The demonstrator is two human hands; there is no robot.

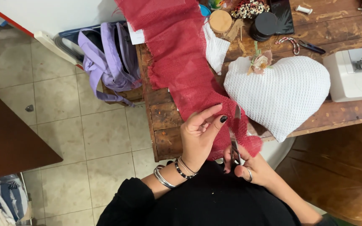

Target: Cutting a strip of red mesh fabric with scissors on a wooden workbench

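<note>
A long strip of red mesh fabric (177, 54) runs across the wooden table (164, 125) and hangs over its near edge. My left hand (200, 136) pinches the fabric near its lower end, thumb and fingers on the cloth. My right hand (248, 167) grips a pair of scissors (235, 138), whose blades point up into the fabric just right of my left hand. A white heart-shaped cushion (279, 90) with a small flower decoration lies on the table to the right of the fabric.
A white sewing machine (350, 75) stands at the right. Craft bits, a black jar (265, 25) and a round wooden lid (220, 20) sit at the table's far side. A lilac backpack (109, 60) rests left of the table. A brown leather seat (336, 175) is lower right.
</note>
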